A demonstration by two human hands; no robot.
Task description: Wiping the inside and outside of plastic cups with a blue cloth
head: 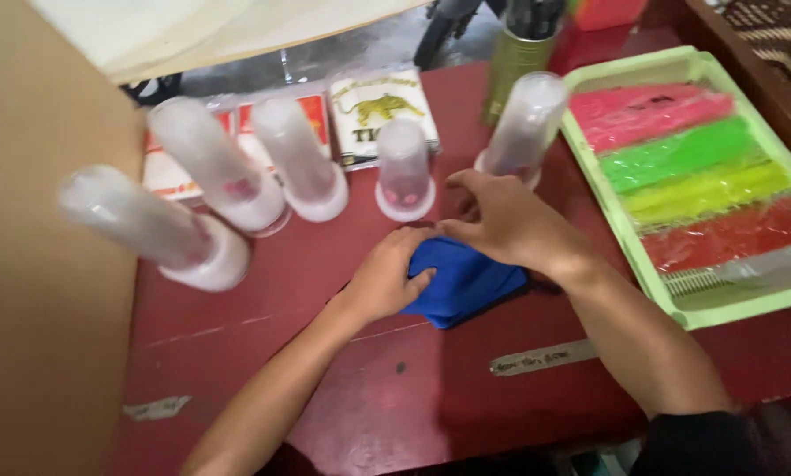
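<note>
Along the left edge of the frame I see a tall brown cardboard panel (34, 264) standing beside the dark red surface (395, 397). Just right of it, in the upper left, clear plastic cup stacks (223, 172) stand upside down in a loose row, probably so their insides stay clean; flat printed packets (387, 110) lie behind them.

At centre, my left hand (387, 282) presses flat on a folded blue cloth (466, 282), fingers closed over its near edge, apparently pinning it to the surface. My right hand (510, 220) sits on the cloth's upper edge with fingers curled together, pinching at the fabric as far as I can tell; the blur hides the exact grip.

Behind the right hand stand another inverted cup stack (523, 128) and a green can of dark utensils (514, 57). At the right, a pale green tray (678, 313) holds pink, green, yellow and red bundles wrapped in clear film, sorted by colour.
</note>
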